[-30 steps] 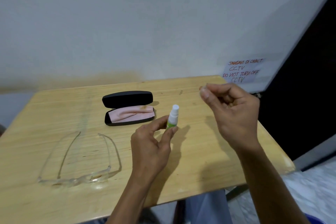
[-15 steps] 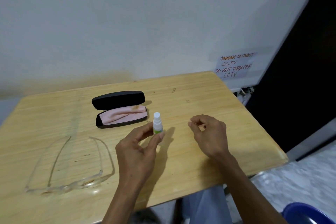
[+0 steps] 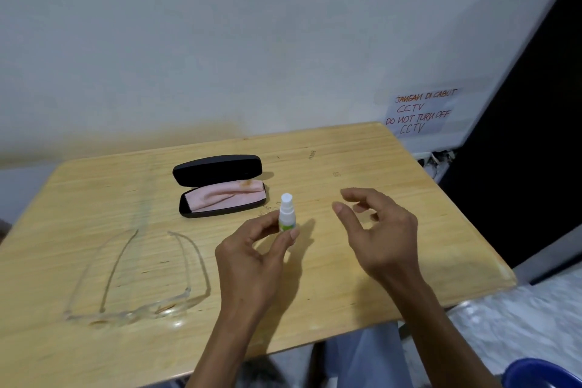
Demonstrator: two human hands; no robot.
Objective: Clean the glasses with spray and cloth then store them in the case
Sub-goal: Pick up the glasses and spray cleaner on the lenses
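Observation:
My left hand pinches a small spray bottle with a white nozzle and green label, held upright over the middle of the wooden table. To its right hovers my right hand, fingers loosely spread and holding nothing. Clear-framed glasses lie at the front left with their temples unfolded, pointing away from me. Behind the bottle a black glasses case lies open, and a pink cloth rests in its lower half.
A white wall stands behind the table, with a handwritten paper notice at the right. A dark opening lies past the table's right edge. A blue rounded object shows at the bottom right corner.
My right hand dropped from above the bottle towards the table, then opened its fingers and lifted slightly. My left hand keeps its hold on the bottle.

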